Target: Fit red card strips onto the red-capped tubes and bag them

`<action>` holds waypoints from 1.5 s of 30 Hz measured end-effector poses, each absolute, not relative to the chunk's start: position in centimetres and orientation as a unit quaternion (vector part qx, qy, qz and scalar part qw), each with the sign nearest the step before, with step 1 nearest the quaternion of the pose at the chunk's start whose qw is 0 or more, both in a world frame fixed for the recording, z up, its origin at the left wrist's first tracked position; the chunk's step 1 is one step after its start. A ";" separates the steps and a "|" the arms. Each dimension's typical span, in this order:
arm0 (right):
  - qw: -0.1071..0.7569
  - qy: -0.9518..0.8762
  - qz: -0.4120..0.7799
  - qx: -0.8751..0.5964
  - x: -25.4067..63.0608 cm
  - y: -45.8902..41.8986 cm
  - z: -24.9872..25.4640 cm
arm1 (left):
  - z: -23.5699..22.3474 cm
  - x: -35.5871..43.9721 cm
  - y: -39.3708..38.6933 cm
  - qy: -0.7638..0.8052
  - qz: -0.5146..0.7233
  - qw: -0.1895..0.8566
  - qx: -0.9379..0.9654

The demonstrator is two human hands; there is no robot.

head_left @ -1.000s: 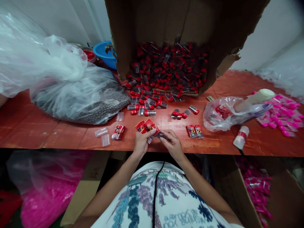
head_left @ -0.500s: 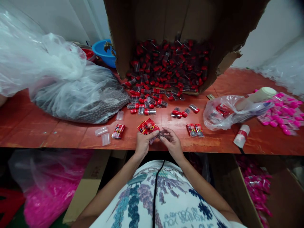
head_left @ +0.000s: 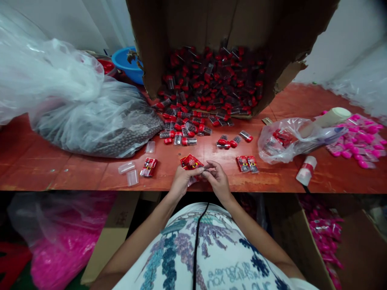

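Our left fingers [head_left: 196, 171] pinch a bunch of red packets [head_left: 191, 162], at least two, above the front edge of the surface [head_left: 90, 173]. Our right fingers [head_left: 213, 165] are bent in beside the left thumb; whether they grip anything, we cannot tell. A second ago the packets fanned wider and a dark strip showed between our hands; now the fan has narrowed and our fingers hide the strip. We judge that the packets are being worked closer together, with the handling unfinished.

Just outward, we count one red bundle [head_left: 148, 167] to the left and two packets side by side [head_left: 247, 164] to the right. Three clear tubes [head_left: 132, 177] lie beyond the left bundle, two near each other, one farther back. Four red-capped tubes [head_left: 235, 141] sit in a loose group ahead; the heap of tubes [head_left: 211, 88] in the one cardboard box [head_left: 193, 24] is too dense to count. We see one bag of dark beads [head_left: 130, 137], one blue basin [head_left: 128, 68] and one red-banded roll [head_left: 306, 170].
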State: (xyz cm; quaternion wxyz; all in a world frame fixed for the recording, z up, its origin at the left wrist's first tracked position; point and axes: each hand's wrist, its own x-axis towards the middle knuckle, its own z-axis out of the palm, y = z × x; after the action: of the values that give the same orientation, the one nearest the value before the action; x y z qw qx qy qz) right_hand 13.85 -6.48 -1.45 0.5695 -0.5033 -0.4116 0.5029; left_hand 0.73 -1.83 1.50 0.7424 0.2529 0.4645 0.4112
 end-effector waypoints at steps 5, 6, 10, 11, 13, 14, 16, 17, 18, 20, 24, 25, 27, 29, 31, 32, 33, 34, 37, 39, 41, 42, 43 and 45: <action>0.545 -0.422 0.513 -0.512 14.7 -6.1 -2.1 | 1.2 0.4 -1.5 0.486 0.393 0.745 0.234; 0.547 -0.422 0.513 -0.509 14.8 -6.1 -2.1 | 1.1 0.5 -1.6 0.482 0.392 0.747 0.237; 0.542 -0.443 0.500 -0.509 14.9 -5.8 -2.0 | 0.7 1.0 -2.2 0.474 0.375 0.755 0.254; 0.536 -0.451 0.498 -0.511 14.9 -5.8 -2.0 | 0.6 1.2 -2.4 0.477 0.372 0.753 0.257; 0.527 -0.463 0.486 -0.521 15.1 -5.8 -2.0 | 0.3 1.3 -2.6 0.479 0.363 0.755 0.263; 0.524 -0.467 0.475 -0.531 15.4 -5.9 -2.1 | 0.2 1.4 -2.6 0.477 0.355 0.761 0.262; 0.520 -0.469 0.446 -0.557 16.5 -6.0 -2.3 | 0.1 1.4 -2.6 0.472 0.344 0.774 0.246; 0.519 -0.469 0.424 -0.575 17.4 -6.1 -2.5 | 0.0 1.4 -2.6 0.468 0.345 0.781 0.230; 0.519 -0.469 0.394 -0.596 18.5 -6.2 -2.7 | 0.0 1.3 -2.5 0.462 0.349 0.788 0.211; 0.509 -0.472 0.306 -0.651 21.1 -6.5 -2.9 | 0.0 1.1 -2.2 0.448 0.365 0.797 0.173; 0.436 -0.492 0.124 -0.743 24.8 -6.6 -2.3 | -0.2 0.7 -1.8 0.447 0.376 0.801 0.131; 0.422 -0.510 0.094 -0.744 24.9 -6.3 -1.9 | -0.3 0.7 -1.8 0.451 0.375 0.800 0.126; 0.407 -0.567 0.068 -0.713 24.1 -4.6 -1.2 | -0.5 0.8 -1.8 0.458 0.373 0.798 0.122; 0.389 -0.637 0.080 -0.661 22.4 -1.7 -0.8 | -0.7 1.1 -2.0 0.471 0.367 0.792 0.124; 0.354 -0.681 0.084 -0.636 20.6 2.2 -0.8 | -0.9 1.1 -2.2 0.490 0.364 0.781 0.130; 0.319 -0.692 0.080 -0.642 19.8 4.3 -0.8 | -1.0 0.9 -2.4 0.498 0.367 0.775 0.133; 0.283 -0.697 0.078 -0.654 19.2 6.3 -0.9 | -1.0 0.7 -2.5 0.500 0.373 0.770 0.134; 0.247 -0.705 0.081 -0.660 18.8 8.2 -1.0 | -1.0 0.4 -2.7 0.500 0.380 0.766 0.135; 0.211 -0.726 0.090 -0.648 18.2 11.8 -1.1 | -1.0 -1.1 -3.1 0.496 0.404 0.758 0.127; 0.201 -0.734 0.093 -0.642 18.3 12.1 -1.0 | -1.0 -2.2 -3.2 0.504 0.418 0.747 0.119; 0.191 -0.741 0.096 -0.636 18.5 11.0 -0.8 | -1.0 -2.9 -3.2 0.515 0.425 0.736 0.113; 0.186 -0.745 0.099 -0.633 18.6 10.1 -0.8 | -0.9 -3.1 -3.1 0.518 0.426 0.733 0.112; 0.180 -0.750 0.104 -0.628 18.7 9.0 -0.8 | -0.9 -3.2 -3.1 0.518 0.426 0.733 0.114; 0.166 -0.759 0.117 -0.618 19.0 6.8 -0.8 | -1.0 -3.2 -2.9 0.513 0.422 0.738 0.120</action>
State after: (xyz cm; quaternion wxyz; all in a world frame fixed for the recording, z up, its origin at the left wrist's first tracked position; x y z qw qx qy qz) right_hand 18.97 6.79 -0.75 0.1661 -0.6183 -0.7592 0.1170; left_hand -3.18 -2.91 -0.96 0.7379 0.1197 0.5130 0.4219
